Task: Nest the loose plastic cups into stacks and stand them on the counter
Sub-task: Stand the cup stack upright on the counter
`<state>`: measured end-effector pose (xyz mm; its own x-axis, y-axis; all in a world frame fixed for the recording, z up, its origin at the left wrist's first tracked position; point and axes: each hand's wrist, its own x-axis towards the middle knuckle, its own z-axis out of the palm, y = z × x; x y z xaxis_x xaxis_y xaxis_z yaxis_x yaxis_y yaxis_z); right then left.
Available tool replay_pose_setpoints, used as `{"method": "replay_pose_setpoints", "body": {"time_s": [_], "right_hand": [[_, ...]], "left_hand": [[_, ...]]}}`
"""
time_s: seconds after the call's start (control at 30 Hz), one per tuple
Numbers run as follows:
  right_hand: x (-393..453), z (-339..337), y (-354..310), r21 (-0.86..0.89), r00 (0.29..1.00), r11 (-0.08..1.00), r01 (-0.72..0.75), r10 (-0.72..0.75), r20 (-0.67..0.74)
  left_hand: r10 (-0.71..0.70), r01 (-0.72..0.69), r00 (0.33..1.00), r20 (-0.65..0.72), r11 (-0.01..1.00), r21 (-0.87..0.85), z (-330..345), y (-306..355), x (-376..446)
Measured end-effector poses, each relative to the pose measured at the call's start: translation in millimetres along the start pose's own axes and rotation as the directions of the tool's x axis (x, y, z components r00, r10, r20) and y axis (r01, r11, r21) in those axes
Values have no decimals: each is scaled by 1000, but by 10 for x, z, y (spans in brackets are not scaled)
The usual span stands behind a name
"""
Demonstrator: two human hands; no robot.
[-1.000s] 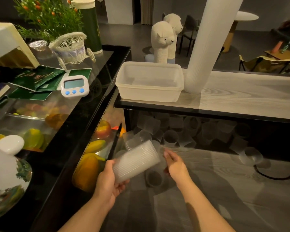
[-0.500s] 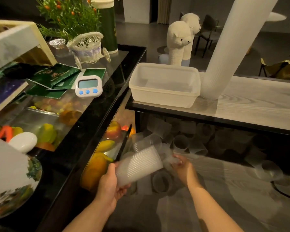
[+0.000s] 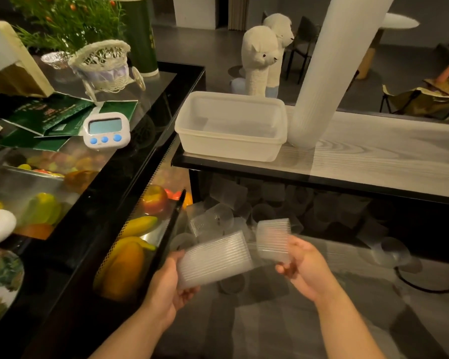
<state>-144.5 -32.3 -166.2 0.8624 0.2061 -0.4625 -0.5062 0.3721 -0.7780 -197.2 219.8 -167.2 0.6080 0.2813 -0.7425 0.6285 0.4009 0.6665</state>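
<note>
Biggest thing here is the wood-grain surface (image 3: pixel 389 156) on the right, with a really tall stack of nested cups (image 3: pixel 329 73) standing on it, leaning up out of the top of the shot. Just beside its base sits a white plastic tub (image 3: pixel 231 151), touching or nearly touching the stack. Left side is a black glass display case (image 3: pixel 130 161) with fruit inside, and a white timer (image 3: pixel 105 129) with blue buttons sits on top.

Under the surface there's a pile of loose clear cups (image 3: pixel 228 200) lying every which way on the lower shelf, one more cup (image 3: pixel 390 251) off on its own to the right.

Left hand (image 3: pixel 169 283) has its fingers wrapped around a short stack (image 3: pixel 214 260) held on its side, open end pointing right. Right hand (image 3: pixel 305 265) pinches a smaller stack (image 3: pixel 274 239) from below, a bit blurry, right next to the mouth of the left one. Can't tell if they touch.
</note>
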Motion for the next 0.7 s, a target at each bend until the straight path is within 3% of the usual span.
{"method": "replay_pose_setpoints", "body": {"time_s": [0.1, 0.27, 0.33, 0.4, 0.47, 0.57, 0.7], "right_hand": [[-36, 94, -23, -259, 986, 966, -21, 63, 153], [102, 204, 38, -602, 976, 798, -29, 153, 156], [169, 239, 80, -626, 973, 779, -31, 166, 159], [261, 238, 89, -579, 982, 813, -67, 157, 106], [465, 143, 100, -480, 991, 870, -115, 67, -116], [858, -142, 165, -204, 888, 976, -77, -26, -459], [1141, -370, 164, 154, 864, 987, -37, 109, -492]], "left_hand": [[-16, 15, 999, 51, 999, 35, 45, 15, -15], [13, -26, 994, 107, 992, 120, 108, 46, -44], [46, -61, 993, 109, 989, 137, 109, 61, -30], [70, -85, 992, 109, 987, 137, 113, 78, -15], [85, -99, 990, 111, 988, 122, 113, 93, 9], [80, -90, 993, 89, 990, 112, 108, 92, 36], [40, -42, 999, 20, 994, 101, 46, 78, 103]]}}
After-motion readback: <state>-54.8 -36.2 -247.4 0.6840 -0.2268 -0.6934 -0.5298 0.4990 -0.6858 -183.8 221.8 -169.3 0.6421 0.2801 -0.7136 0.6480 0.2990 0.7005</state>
